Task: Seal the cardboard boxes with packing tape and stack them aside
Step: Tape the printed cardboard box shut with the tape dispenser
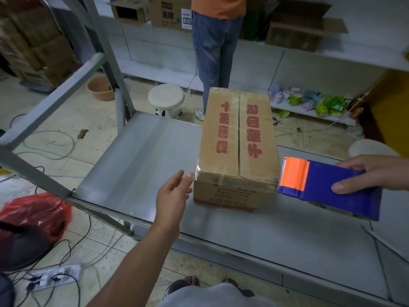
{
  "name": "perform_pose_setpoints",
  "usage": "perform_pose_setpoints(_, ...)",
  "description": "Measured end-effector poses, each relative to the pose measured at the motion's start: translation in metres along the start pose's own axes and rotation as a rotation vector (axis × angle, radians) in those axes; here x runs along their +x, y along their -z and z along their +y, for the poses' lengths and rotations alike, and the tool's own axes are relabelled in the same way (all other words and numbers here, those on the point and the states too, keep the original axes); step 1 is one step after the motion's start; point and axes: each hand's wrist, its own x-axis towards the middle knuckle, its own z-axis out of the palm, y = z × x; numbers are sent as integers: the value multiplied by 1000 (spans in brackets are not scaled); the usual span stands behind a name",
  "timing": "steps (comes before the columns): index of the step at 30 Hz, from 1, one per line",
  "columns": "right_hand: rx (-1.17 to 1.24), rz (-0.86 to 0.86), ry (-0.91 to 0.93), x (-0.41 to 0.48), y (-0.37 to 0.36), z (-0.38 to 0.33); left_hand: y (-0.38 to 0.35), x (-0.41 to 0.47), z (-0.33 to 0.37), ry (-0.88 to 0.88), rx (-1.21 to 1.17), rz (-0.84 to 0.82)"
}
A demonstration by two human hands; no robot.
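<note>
Beside the cardboard box (238, 149), laid twelve-to-six, the tape dispenser (321, 187) was gripped by the right hand (374, 171) at three; the left hand (172, 193) was held relaxed at nine.

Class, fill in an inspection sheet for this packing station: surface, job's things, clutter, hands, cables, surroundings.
Surface: grey metal shelf, carrying the cardboard box.
Job's things: box flaps closed, clear tape across its near end; tape dispenser at its near right corner.
Clutter: red bag on the floor.
Hands: left hand open by the box's near left corner; right hand grips the dispenser.
Cables: loose cables and a power strip on the floor.
Surroundings: stool, standing person, shelf of packets behind.
</note>
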Motion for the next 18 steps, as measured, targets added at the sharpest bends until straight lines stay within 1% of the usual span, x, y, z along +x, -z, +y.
perform_pose_setpoints(1, -5, 1, 0, 1, 1, 2, 2, -1, -2, -10, 29, 22)
perform_pose_setpoints(2, -9, 5, 1, 1, 2, 4, 4, -3, -3, -65, 34, 60)
perform_pose_setpoints(4, -21, 20, -3, 1, 1, 4, 7, -12, 0, -278, 27, 104)
perform_pose_setpoints(5, -22, 27, -5, 2, 1, 4, 7, -15, 0, -379, 66, 63)
perform_pose_setpoints(7, -19, 34, -15, 4, 2, 5, 1, -23, 0, -498, 190, -132)
perform_pose_setpoints(8, -22, 31, -14, 4, 2, 5, -3, -26, -1, -513, 240, -219)
perform_pose_setpoints(10, -36, 15, -8, 6, 0, 4, -7, -25, -10, -534, 288, -281)
perform_pose_setpoints(13, -41, -5, -8, 8, 0, 4, -4, -21, -12, -509, 304, -272)
perform_pose_setpoints(15, -43, -9, 1, 8, 0, 4, 3, -18, -2, -533, 421, -210)
perform_pose_setpoints(16, -46, -12, 6, 8, 0, 5, 5, -18, 8, -600, 493, -163)
perform_pose_setpoints(17, -52, -13, 8, 8, 1, 5, 3, -18, 20, -703, 546, -142)
perform_pose_setpoints(18, -55, -9, 6, 7, 0, 6, -2, -18, 33, -823, 599, -168)
